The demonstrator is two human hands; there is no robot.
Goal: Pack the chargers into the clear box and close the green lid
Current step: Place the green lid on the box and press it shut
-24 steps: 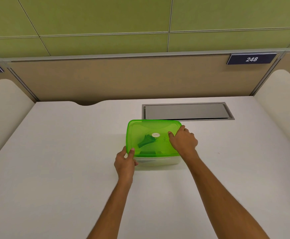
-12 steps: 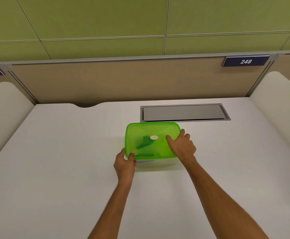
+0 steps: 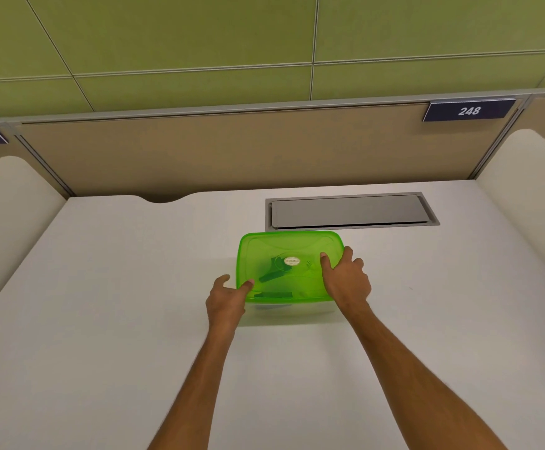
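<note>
The translucent green lid [image 3: 292, 251] lies on top of the clear box [image 3: 284, 311] in the middle of the white desk. Dark charger shapes [image 3: 272, 276] show dimly through the lid. My left hand [image 3: 227, 298] is at the lid's near left corner, thumb on its edge. My right hand [image 3: 345, 279] rests on the lid's right side, thumb on top and fingers curled over the right rim. Only the box's front wall shows, below the lid.
A grey metal cable hatch [image 3: 349, 211] is set into the desk just behind the box. A tan partition [image 3: 232, 151] closes off the back, with white dividers [image 3: 530, 177] on both sides and a "248" plate [image 3: 469, 111].
The lid has settled flatter onto the box. My left thumb has shifted onto the lid's near left corner, and my right hand stays on the right rim.
</note>
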